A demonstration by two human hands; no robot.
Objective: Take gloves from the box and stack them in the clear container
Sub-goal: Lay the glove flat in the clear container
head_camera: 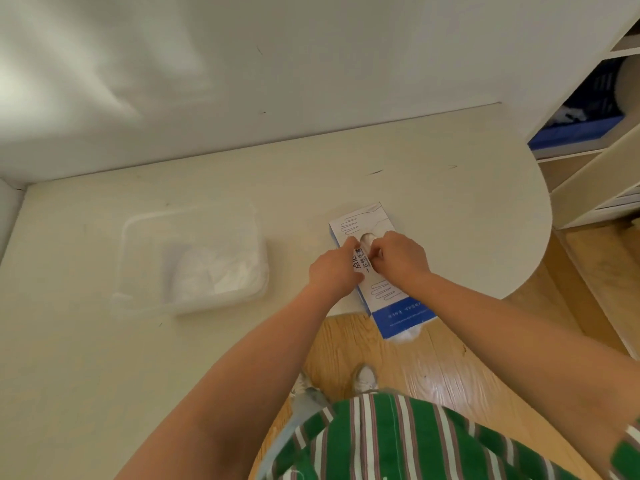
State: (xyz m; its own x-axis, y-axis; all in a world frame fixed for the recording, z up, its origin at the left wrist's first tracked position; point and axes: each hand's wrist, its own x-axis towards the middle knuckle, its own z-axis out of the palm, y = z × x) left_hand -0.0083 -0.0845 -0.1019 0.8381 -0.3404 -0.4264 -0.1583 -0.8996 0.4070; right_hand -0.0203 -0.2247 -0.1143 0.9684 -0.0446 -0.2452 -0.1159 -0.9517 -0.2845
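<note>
A white and blue glove box lies flat on the cream table, its near end hanging over the table's front edge. A bit of white glove shows in the opening on top. My left hand rests on the box's left side, its fingers reaching toward the opening. My right hand is curled over the opening and pinches the glove there. The clear container stands to the left of the box with white gloves piled inside.
The table meets a white wall at the back and has a rounded right end. A shelf unit with a blue bin stands to the right. Wooden floor lies below the front edge.
</note>
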